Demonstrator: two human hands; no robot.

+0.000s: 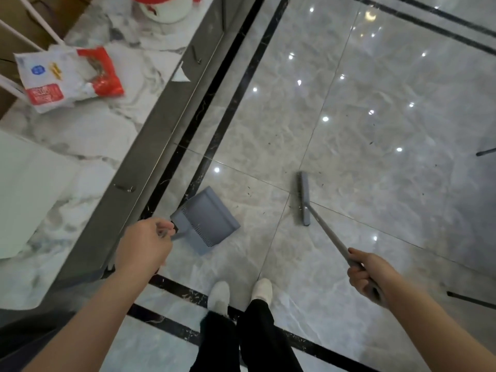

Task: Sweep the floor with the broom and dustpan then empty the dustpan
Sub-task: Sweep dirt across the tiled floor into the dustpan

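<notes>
A grey dustpan [206, 218] rests on the glossy marble floor [375, 157], close to the cabinet base. My left hand [145, 245] grips the top of its handle. To the right, the grey broom head [304, 198] lies on the floor, and its long handle [330, 234] runs back to my right hand [367, 275], which grips it. Small dark bits of debris [371, 142] are scattered over the tiles between and beyond the broom and dustpan.
A marble counter [88, 135] with grey cabinet fronts [161, 135] runs along the left. On it lie a red-and-white plastic bag [67, 76] and a red-and-white pot [163, 9]. My white shoes [241, 294] stand just behind the dustpan. Dark legs [485, 151] of some furniture show at the right edge.
</notes>
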